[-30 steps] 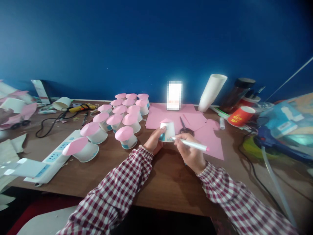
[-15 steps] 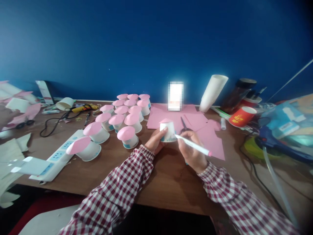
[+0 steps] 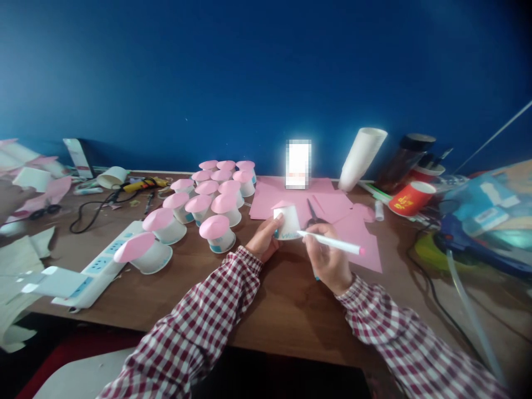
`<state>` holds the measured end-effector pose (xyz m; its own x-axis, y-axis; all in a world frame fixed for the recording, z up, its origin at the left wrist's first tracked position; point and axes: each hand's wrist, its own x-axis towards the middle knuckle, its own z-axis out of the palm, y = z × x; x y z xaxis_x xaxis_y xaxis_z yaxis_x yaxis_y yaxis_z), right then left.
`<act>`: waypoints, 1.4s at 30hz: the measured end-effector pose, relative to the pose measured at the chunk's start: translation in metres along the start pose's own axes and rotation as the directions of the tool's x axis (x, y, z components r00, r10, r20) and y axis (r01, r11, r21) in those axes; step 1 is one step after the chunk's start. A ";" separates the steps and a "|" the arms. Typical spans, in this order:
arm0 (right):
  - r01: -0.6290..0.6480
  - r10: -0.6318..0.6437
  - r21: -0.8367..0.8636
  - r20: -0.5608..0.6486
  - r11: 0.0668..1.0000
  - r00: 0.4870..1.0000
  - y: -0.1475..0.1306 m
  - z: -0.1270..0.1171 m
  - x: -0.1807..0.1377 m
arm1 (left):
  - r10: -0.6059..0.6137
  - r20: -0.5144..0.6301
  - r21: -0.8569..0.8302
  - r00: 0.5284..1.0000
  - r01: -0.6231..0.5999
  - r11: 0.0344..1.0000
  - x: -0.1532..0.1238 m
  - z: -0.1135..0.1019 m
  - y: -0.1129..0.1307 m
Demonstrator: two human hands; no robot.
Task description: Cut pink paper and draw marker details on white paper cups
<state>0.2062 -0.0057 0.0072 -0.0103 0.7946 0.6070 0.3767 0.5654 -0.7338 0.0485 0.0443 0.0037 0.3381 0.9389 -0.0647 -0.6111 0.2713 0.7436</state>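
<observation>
A white paper cup (image 3: 289,223), upside down with a pink paper cone on top, is gripped by my left hand (image 3: 265,239), thumb on its front. My right hand (image 3: 328,257) pinches a white marker pen (image 3: 334,243) with a pink end. The pen's tip is at the cup's lower right side, by a wavy teal line along the rim; whether it touches I cannot tell. To the left stand several upturned paper cups with pink cone tops (image 3: 214,228). Behind my hands, dark scissors (image 3: 311,213) lie on pink paper sheets (image 3: 270,194).
A white power strip (image 3: 97,271) lies at the left. A tall stack of cups (image 3: 362,158) leans at the back, near a red cup (image 3: 412,198) and a dark jar (image 3: 409,149). A blue glue gun (image 3: 477,244) lies right. A blurred hand (image 3: 12,197) shows far left.
The pen tip has shifted slightly along the cup's lower edge and the pen lies a little flatter. The cup has turned slightly in my left hand. Another person's hand has appeared far left.
</observation>
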 end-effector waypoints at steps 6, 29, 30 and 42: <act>0.033 -0.033 -0.050 0.013 0.998 0.999 -0.001 0.000 0.001 | -0.003 0.013 0.004 1.000 0.003 1.000 -0.001 0.001 0.000; 0.037 -0.034 -0.090 0.034 0.995 0.999 -0.005 0.000 0.003 | 0.010 0.014 0.033 1.000 -0.010 0.999 -0.001 0.003 0.000; 0.036 -0.033 -0.090 0.036 0.995 0.999 -0.005 0.000 0.003 | 0.011 0.012 0.033 1.000 -0.012 0.999 -0.001 0.003 0.000; 0.069 -0.065 -0.114 0.031 0.991 0.997 -0.007 0.000 0.005 | 0.013 0.023 0.054 1.000 -0.014 0.998 -0.001 0.001 0.000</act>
<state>0.2036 -0.0062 0.0156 -0.0632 0.7623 0.6441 0.4781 0.5897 -0.6509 0.0494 0.0433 0.0043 0.3464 0.9372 -0.0402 -0.5763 0.2464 0.7792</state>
